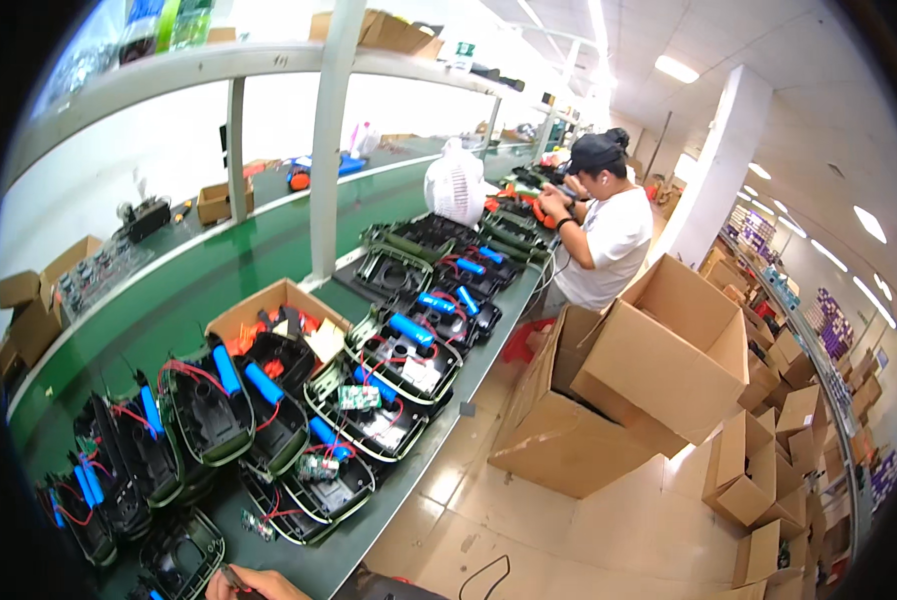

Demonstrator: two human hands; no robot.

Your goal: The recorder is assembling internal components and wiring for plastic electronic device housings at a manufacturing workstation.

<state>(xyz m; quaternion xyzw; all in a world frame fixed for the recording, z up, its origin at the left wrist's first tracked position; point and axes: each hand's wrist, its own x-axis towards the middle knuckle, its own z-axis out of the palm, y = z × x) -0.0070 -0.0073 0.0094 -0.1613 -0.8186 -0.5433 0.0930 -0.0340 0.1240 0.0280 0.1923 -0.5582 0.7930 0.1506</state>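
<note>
My right hand [259, 584] shows only in part at the lower edge, its fingers closed around a small dark thing whose kind I cannot make out. Just beside those fingers, an olive-green and black plastic housing [207, 532] lies on the green bench. No part of my left hand is in the picture. Farther along stand open housing halves [212, 420] with blue cylindrical batteries [265, 384] and red wires. A small green circuit board [360, 397] rests on one housing, and another board [318, 467] hangs by wires nearby.
A cardboard box [254, 305] with orange parts sits behind the housings. A shelf post [330, 150] rises from the bench. Along the bench a co-worker [609, 230] in a white shirt handles orange parts. Large cartons [669, 350] stand on the floor to the right.
</note>
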